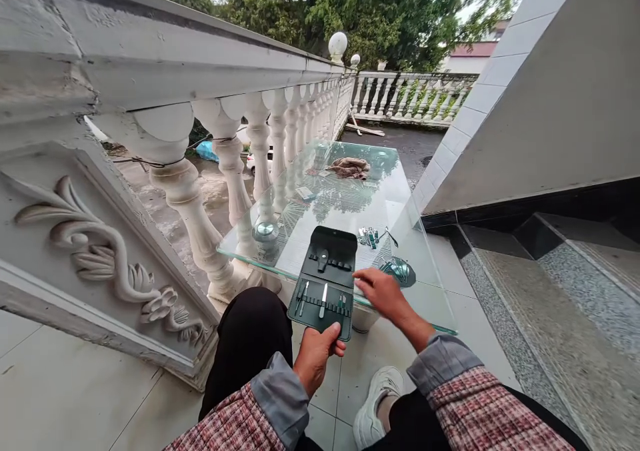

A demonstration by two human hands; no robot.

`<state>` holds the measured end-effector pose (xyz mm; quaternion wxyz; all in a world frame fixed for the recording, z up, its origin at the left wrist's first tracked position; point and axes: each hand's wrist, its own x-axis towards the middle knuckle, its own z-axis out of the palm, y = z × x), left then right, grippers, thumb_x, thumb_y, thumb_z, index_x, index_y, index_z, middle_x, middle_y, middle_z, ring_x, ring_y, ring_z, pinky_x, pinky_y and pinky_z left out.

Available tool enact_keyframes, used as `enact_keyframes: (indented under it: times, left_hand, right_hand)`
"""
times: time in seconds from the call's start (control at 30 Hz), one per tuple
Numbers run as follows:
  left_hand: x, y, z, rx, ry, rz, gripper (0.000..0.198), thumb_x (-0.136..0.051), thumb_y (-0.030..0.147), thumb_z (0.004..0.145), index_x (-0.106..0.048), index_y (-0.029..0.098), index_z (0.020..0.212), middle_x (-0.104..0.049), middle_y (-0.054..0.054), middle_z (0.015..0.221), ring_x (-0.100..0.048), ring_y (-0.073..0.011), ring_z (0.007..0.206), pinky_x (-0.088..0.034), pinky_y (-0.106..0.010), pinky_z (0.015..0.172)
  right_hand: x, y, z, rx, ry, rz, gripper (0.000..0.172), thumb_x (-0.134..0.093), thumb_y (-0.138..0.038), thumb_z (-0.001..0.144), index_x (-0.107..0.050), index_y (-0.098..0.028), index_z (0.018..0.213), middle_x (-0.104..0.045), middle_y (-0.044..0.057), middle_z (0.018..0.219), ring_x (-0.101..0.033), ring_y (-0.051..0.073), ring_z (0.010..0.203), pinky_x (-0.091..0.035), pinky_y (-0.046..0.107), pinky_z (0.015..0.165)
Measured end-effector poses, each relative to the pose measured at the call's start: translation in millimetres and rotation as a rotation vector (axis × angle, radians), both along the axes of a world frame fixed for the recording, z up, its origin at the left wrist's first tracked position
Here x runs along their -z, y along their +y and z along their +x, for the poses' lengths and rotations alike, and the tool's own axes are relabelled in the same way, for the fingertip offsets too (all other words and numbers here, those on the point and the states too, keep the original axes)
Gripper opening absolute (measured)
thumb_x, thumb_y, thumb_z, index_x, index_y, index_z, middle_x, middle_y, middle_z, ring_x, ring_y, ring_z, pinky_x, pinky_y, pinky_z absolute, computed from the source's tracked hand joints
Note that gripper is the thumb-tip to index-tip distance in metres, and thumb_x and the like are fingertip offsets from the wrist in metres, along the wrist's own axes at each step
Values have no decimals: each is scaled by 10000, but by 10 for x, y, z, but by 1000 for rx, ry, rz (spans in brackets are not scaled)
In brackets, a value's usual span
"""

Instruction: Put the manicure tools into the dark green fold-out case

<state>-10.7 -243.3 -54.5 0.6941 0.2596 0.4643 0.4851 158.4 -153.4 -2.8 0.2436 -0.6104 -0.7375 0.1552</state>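
Observation:
My left hand (pixel 317 356) grips the lower edge of an opened dark green manicure case (pixel 313 324), thumb on top. In the case's lower panel, elastic loops hold a pair of tweezers (pixel 303 299), a nail file (pixel 324 300) and small tools (pixel 342 302) at the right. A strap with a snap (pixel 323 259) sits in the upper panel, beside loops. My right hand (pixel 383 294) is at the case's right edge, fingers loosely bent and slightly apart; nothing shows in them. Beyond it, nail clippers (pixel 369 237) and a dark dish of metal tools (pixel 397 271) lie on the glass table.
The glass table (pixel 295 238) stands before my knees, bearing a round metal-topped object (pixel 266 230), a small packet (pixel 305 193) and a crumpled brown cloth (pixel 349 167). A white balustrade (pixel 230 164) runs along the left; stone steps (pixel 555 271) rise at right.

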Motion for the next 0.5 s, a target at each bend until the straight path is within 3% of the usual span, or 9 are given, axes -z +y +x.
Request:
enact_keyframes:
  times: [0.2, 0.5]
  left_hand:
    - [-19, -20, -6, 27, 2, -1, 437, -763, 486, 572, -616, 92, 691, -583, -14, 512, -511, -93, 438, -415, -225, 505]
    - [-58, -32, -6, 80, -9, 17, 471, -754, 523, 566, -613, 82, 653, -587, -40, 533, -516, -101, 463, -413, -238, 524]
  right_hand:
    - [-74, 258, 609, 411, -127, -119, 185, -496, -263, 772, -648, -182, 839, -678, 70, 842, -607, 206, 768, -416, 296, 648]
    - [69, 376, 543, 491, -323, -193, 258, -435, -324, 831, -650, -200, 900, -600, 120, 1029, -588, 242, 911, -413, 311, 672]
